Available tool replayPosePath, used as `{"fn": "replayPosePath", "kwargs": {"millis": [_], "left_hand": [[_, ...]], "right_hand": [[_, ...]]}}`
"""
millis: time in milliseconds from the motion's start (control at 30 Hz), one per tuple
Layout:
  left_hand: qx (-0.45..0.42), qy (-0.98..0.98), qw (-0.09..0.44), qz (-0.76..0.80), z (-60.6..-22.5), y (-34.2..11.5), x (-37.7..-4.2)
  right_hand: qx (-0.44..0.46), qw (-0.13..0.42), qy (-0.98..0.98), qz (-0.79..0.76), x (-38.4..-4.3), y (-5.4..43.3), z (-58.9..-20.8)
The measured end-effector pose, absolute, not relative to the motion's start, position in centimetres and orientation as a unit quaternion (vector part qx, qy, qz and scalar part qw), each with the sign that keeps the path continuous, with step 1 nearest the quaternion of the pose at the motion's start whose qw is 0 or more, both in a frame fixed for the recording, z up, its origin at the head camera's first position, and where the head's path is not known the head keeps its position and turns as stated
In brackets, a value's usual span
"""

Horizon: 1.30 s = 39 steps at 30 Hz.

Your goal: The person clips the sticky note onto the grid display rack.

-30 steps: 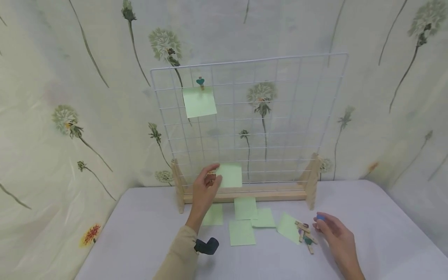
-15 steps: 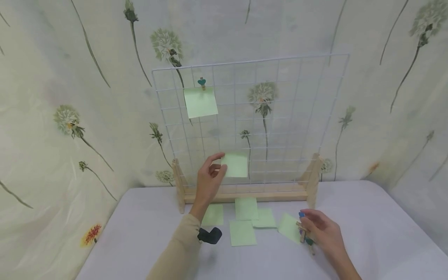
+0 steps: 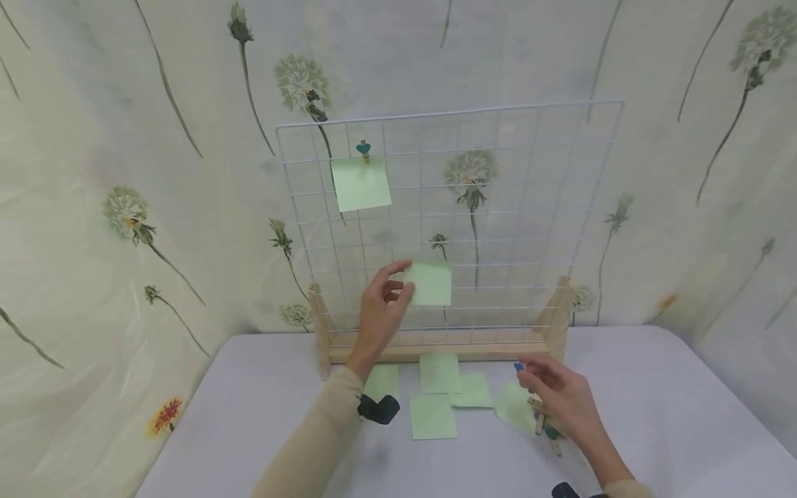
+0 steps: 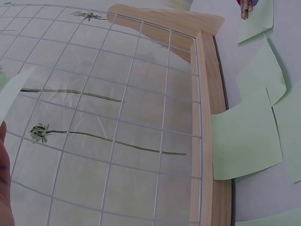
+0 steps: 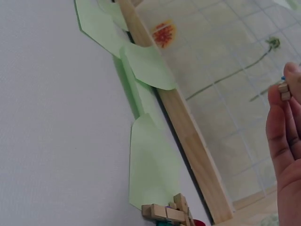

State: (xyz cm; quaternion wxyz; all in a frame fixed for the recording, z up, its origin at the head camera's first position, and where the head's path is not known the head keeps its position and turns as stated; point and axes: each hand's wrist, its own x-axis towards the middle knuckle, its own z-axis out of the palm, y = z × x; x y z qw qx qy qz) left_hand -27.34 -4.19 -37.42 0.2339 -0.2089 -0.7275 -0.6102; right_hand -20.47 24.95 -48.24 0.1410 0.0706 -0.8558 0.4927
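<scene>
My left hand (image 3: 384, 304) pinches a pale green sticky note (image 3: 431, 283) by its left edge, in front of the lower middle of a white wire grid (image 3: 523, 214). In the right wrist view, my right hand (image 5: 289, 127) pinches a small wooden clothespin (image 5: 285, 91) between thumb and fingertips. Its blue end (image 3: 519, 367) shows in the head view, over the table just in front of the stand. Another green note (image 3: 362, 185) hangs at the grid's upper left under a clothespin with a teal heart (image 3: 364, 148).
The grid stands in a wooden base (image 3: 436, 351) on a white-covered table (image 3: 268, 415). Several loose green notes (image 3: 434, 417) lie before it, some overlapping. A small heap of wooden clothespins (image 5: 164, 213) lies at the right, by the rightmost note. Flower-patterned cloth (image 3: 205, 263) hangs behind.
The left hand has raised its note and carried it a little right, up across the grid. My right hand has moved left and farther from me with the blue-ended clothespin, past the heap.
</scene>
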Motion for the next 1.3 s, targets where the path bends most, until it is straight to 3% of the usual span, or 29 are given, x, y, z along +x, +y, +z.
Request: {"fn": "replayPosePath", "kwargs": {"millis": [333,500,900,1300], "left_hand": [[-0.201,-0.725,0.220,-0.621,-36.9,-3.9,-27.4],[-0.198,-0.721,0.220,-0.627,-38.3,-3.7,-29.0],[-0.200,-0.714,0.236,-0.628,-38.4,-3.4,-29.9],[-0.205,-0.715,0.250,-0.620,-37.1,-3.3,-30.0]], "right_hand": [[0.104,0.168,-0.851,0.488,-22.1,25.7,-47.6],[0.124,0.195,-0.850,0.474,-22.6,25.6,-46.7],[0.188,0.203,-0.826,0.491,-23.2,25.2,-44.6],[0.185,0.235,-0.845,0.443,-24.5,24.9,-41.8]]}}
